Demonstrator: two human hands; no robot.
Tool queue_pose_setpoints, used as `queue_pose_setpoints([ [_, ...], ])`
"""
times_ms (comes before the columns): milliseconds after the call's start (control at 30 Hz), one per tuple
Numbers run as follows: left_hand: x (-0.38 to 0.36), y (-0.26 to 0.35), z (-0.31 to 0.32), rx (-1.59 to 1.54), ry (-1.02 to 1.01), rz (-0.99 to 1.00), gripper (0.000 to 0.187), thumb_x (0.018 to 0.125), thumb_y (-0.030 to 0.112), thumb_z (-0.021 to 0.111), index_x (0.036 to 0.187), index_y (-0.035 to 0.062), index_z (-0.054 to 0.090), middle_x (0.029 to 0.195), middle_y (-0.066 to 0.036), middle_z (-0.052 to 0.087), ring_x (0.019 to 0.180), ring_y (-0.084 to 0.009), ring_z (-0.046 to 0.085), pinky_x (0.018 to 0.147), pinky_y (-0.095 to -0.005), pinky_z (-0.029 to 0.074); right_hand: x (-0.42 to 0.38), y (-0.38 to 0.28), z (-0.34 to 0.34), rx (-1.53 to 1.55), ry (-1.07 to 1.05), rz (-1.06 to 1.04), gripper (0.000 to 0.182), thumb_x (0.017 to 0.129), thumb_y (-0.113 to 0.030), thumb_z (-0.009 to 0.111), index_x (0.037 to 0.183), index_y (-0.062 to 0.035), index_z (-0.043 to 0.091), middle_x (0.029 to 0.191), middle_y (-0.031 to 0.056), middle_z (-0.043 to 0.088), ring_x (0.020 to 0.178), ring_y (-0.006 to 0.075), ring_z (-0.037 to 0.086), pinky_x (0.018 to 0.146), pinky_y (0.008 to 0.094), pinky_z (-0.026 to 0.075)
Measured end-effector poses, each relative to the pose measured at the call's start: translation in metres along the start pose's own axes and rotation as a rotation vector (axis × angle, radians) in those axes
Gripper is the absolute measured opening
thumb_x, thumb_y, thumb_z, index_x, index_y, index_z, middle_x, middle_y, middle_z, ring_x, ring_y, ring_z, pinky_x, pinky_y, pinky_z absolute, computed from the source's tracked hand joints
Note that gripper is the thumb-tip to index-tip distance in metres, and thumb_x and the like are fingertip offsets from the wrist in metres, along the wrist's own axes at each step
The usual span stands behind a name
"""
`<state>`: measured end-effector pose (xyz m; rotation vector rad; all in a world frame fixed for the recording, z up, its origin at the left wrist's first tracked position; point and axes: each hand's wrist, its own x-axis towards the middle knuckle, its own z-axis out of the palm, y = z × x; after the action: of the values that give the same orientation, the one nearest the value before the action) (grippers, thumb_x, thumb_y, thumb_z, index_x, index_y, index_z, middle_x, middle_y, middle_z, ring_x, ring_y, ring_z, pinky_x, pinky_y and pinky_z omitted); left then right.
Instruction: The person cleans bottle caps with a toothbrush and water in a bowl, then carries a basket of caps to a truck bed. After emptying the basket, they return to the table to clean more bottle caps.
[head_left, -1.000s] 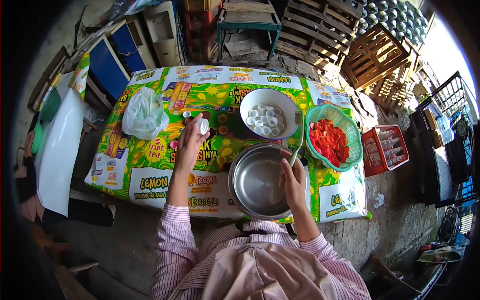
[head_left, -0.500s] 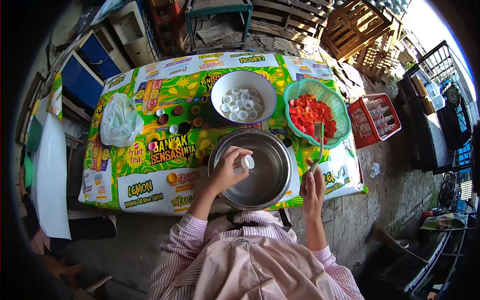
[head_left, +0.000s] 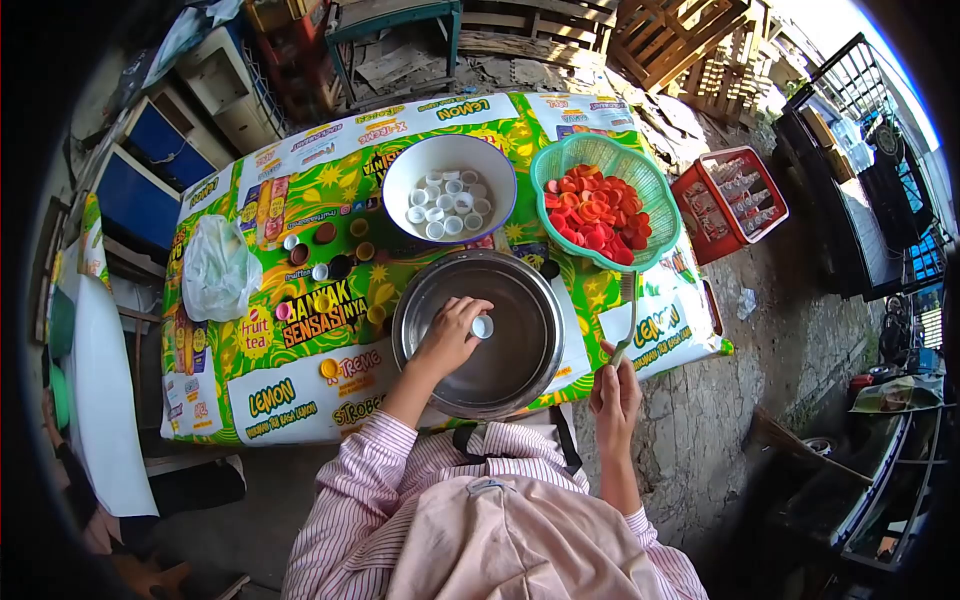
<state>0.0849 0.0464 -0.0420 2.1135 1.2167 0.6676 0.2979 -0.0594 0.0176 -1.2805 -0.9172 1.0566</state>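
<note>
My left hand (head_left: 447, 338) pinches a white plastic bottle cap (head_left: 482, 327) between thumb and fingers, over the wide metal basin (head_left: 535, 375). My right hand (head_left: 616, 393) is wrapped round the green handle of a fork (head_left: 633, 318). The fork's tines point away from me, beside the near rim of the green plastic basket (head_left: 658, 250). Red caps (head_left: 598, 210) fill that basket. Behind the basin stands a white enamel bowl (head_left: 400, 190) with a blue rim, holding several white caps (head_left: 462, 201).
Loose caps of various colours, among them a yellow cap (head_left: 329, 368) and a pink cap (head_left: 284, 311), lie on the printed table cover (head_left: 300, 388). A clear plastic bag (head_left: 220, 270) sits at the left. Right of the table stands a red crate (head_left: 715, 215) with glass bottles.
The fork has drawn back from over the red caps toward the basket's near side. My left hand has turned the white cap slightly. The whole view has shifted a little.
</note>
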Motion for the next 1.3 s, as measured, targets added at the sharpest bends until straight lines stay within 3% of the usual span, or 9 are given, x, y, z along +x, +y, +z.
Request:
queue_pose_setpoints([
  [367, -0.002, -0.007, 0.005, 0.050, 0.050, 0.015, 0.046, 0.064, -0.002, 0.065, 0.106, 0.0050, 0.049, 0.095, -0.009, 0.055, 0.093, -0.0260, 0.053, 0.081, -0.0355, 0.044, -0.012, -0.002, 0.000, 0.026, 0.071, 0.076, 0.032, 0.090, -0.018, 0.043, 0.116, 0.0017, 0.046, 0.060, -0.0073, 0.036, 0.047, -0.0010, 0.028, 0.042, 0.0163, 0.021],
  [533, -0.003, -0.001, 0.002, -0.388, 0.002, -0.211, 0.053, 0.065, 0.000, 0.066, 0.113, 0.0036, 0.043, 0.104, -0.012, 0.054, 0.093, -0.0216, 0.056, 0.079, -0.0306, 0.046, -0.013, 0.006, 0.000, -0.015, -0.001, 0.044, 0.032, 0.092, -0.022, 0.042, 0.118, -0.0047, 0.046, 0.063, -0.0062, 0.037, 0.044, -0.0009, 0.027, 0.038, 0.0153, 0.019],
  [633, -0.009, -0.001, 0.002, -0.518, 0.117, -0.186, 0.058, 0.066, 0.001, 0.066, 0.117, 0.0041, 0.039, 0.102, -0.011, 0.056, 0.093, -0.0204, 0.057, 0.078, -0.0295, 0.046, -0.014, 0.009, 0.004, -0.027, -0.056, 0.088, 0.033, 0.092, -0.020, 0.041, 0.120, -0.0040, 0.045, 0.063, -0.0059, 0.039, 0.045, -0.0005, 0.029, 0.039, 0.0153, 0.021],
  [700, -0.014, 0.002, 0.004, -0.623, 0.180, -0.173, 0.060, 0.066, 0.001, 0.066, 0.119, 0.0042, 0.038, 0.101, -0.011, 0.057, 0.093, -0.0208, 0.057, 0.077, -0.0292, 0.047, -0.013, 0.015, 0.007, -0.302, -0.136, 0.032, 0.033, 0.092, -0.017, 0.039, 0.120, -0.0019, 0.045, 0.064, -0.0052, 0.043, 0.048, 0.0005, 0.031, 0.043, 0.0149, 0.024],
  [867, -0.020, 0.000, -0.004, -0.595, 0.204, -0.124, 0.064, 0.065, 0.001, 0.066, 0.122, 0.0044, 0.034, 0.102, -0.012, 0.057, 0.093, -0.0213, 0.057, 0.077, -0.0311, 0.047, -0.012, 0.005, 0.019, -0.619, -0.219, -0.091, 0.041, 0.083, 0.001, 0.045, 0.123, -0.0072, 0.044, 0.063, 0.0104, 0.047, 0.053, 0.0132, 0.040, 0.052, 0.0247, 0.037],
  [967, -0.015, 0.004, -0.014, -0.517, 0.194, -0.084, 0.063, 0.066, 0.001, 0.065, 0.121, 0.0043, 0.035, 0.102, -0.012, 0.057, 0.091, -0.0216, 0.057, 0.079, -0.0326, 0.047, -0.009, 0.005, 0.022, -0.680, -0.250, -0.104, 0.040, 0.083, 0.001, 0.045, 0.123, -0.0078, 0.044, 0.070, 0.0149, 0.053, 0.054, 0.0155, 0.044, 0.053, 0.0261, 0.039],
  [1000, -0.013, 0.009, -0.019, -0.385, 0.161, -0.103, 0.062, 0.066, 0.001, 0.065, 0.120, 0.0045, 0.035, 0.101, -0.013, 0.057, 0.090, -0.0220, 0.057, 0.079, -0.0328, 0.047, -0.007, 0.010, 0.022, -0.672, -0.251, -0.185, 0.041, 0.083, 0.001, 0.045, 0.123, -0.0083, 0.044, 0.080, 0.0194, 0.057, 0.057, 0.0203, 0.051, 0.056, 0.0289, 0.042],
  [1133, -0.009, 0.011, -0.018, -0.084, 0.174, -0.078, 0.054, 0.067, 0.001, 0.063, 0.116, 0.0042, 0.041, 0.099, -0.014, 0.057, 0.088, -0.0233, 0.058, 0.078, -0.0314, 0.047, -0.003, 0.004, 0.021, -0.724, -0.288, -0.124, 0.043, 0.082, 0.001, 0.045, 0.124, -0.0090, 0.043, 0.087, 0.0221, 0.057, 0.064, 0.0272, 0.056, 0.061, 0.0312, 0.044],
  [1300, -0.012, 0.015, -0.007, -0.499, 0.202, -0.181, 0.035, 0.080, 0.003, 0.055, 0.115, 0.0032, 0.049, 0.106, -0.010, 0.056, 0.091, -0.0163, 0.057, 0.080, -0.0268, 0.047, 0.016, 0.000, 0.016, -0.726, -0.357, -0.174, 0.045, 0.082, 0.002, 0.045, 0.125, -0.0118, 0.043, 0.089, 0.0228, 0.057, 0.069, 0.0319, 0.057, 0.062, 0.0334, 0.045],
])
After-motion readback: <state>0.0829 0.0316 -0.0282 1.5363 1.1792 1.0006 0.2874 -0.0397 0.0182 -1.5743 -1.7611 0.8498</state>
